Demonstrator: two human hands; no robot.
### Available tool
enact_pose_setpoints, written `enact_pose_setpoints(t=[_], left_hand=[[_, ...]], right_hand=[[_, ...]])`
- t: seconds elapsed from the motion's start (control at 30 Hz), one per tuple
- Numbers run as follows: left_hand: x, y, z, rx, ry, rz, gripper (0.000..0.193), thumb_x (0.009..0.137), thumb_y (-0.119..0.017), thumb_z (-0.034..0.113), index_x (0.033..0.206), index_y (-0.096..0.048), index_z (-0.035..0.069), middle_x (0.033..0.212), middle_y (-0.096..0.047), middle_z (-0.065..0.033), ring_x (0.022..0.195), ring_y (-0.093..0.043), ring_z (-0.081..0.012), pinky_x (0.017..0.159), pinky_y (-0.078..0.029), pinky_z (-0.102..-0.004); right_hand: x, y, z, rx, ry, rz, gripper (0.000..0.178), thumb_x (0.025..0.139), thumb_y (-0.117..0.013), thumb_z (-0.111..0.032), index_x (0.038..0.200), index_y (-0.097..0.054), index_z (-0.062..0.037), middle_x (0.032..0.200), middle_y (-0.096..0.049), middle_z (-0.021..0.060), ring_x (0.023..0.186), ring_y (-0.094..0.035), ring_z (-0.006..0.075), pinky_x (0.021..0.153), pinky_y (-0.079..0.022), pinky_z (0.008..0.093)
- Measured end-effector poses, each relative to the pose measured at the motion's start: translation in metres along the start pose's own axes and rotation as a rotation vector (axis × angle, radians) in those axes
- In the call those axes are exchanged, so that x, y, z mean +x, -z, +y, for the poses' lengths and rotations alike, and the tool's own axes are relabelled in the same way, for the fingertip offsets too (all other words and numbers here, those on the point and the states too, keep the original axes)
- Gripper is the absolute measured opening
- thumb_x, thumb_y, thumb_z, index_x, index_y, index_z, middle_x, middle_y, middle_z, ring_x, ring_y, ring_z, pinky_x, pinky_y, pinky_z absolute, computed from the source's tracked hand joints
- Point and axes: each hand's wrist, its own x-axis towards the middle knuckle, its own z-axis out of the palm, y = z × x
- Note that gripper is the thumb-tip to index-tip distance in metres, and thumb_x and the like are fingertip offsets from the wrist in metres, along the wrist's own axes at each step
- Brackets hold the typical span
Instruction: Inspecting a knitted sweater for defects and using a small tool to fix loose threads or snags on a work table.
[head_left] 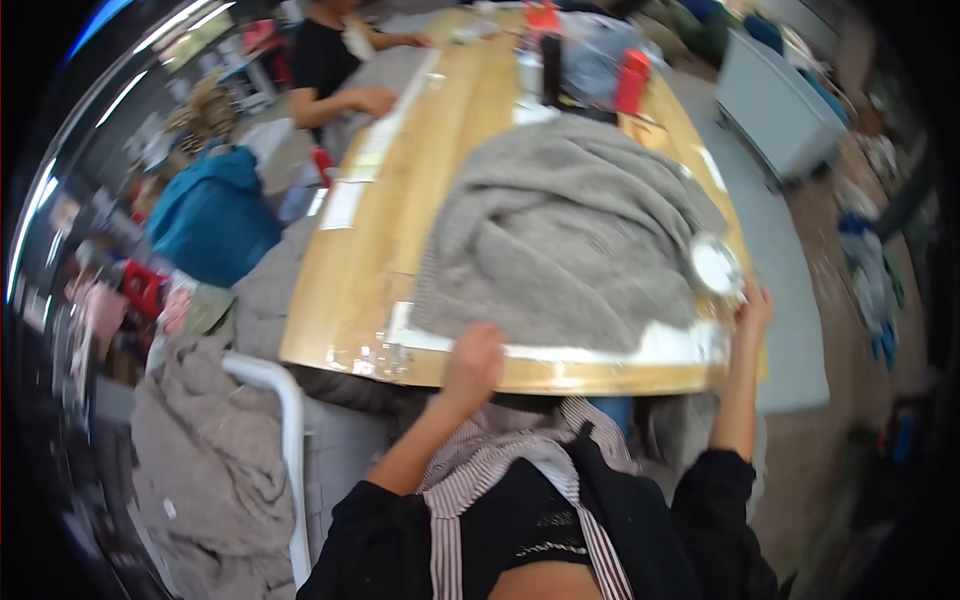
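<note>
A large crumpled grey towel [565,230] lies heaped on a long wooden table [370,250]. My left hand [474,360] rests on the near edge of the table, fingers curled at the towel's front hem. My right hand [752,308] is at the table's near right corner, next to a round clear roll of tape [715,265]; whether it touches the roll is unclear from the blur. A white strip [600,352] runs along the table's front edge under the towel.
Another person in a black top [325,60] works at the far left of the table. Red and dark containers [630,80] stand at the far end. More grey cloth hangs over a white cart rail [290,420] at my lower left. A grey bin [775,105] stands right.
</note>
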Motion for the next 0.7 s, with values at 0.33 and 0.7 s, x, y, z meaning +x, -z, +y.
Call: enact_pose_setpoints(t=[0.33,0.7], left_hand=[[-0.005,-0.01,0.017,0.216,-0.011,-0.015,0.029,0.08,-0.069,0.016,0.107,-0.063,0.005,0.118,-0.058,-0.0135,0.117,-0.051,-0.0337,0.098,-0.04,-0.0459],[-0.006,-0.015,0.017,0.24,-0.024,0.017,0.027,0.081,-0.068,0.013,0.105,-0.063,0.005,0.118,-0.059,-0.0128,0.116,-0.052,-0.0349,0.098,-0.04,-0.0472]], right_hand=[[-0.099,-0.027,-0.085,0.134,0.371,-0.307,0.006,0.096,-0.058,-0.01,0.096,-0.055,-0.0053,0.075,-0.048,-0.0039,0.063,-0.041,0.0031,0.057,-0.033,0.0181],[-0.252,-0.079,-0.301,0.544,1.436,-0.621,0.056,0.086,-0.067,-0.019,0.131,-0.042,0.0021,0.107,-0.055,0.0172,0.092,-0.053,0.0214,0.083,-0.044,0.0331]])
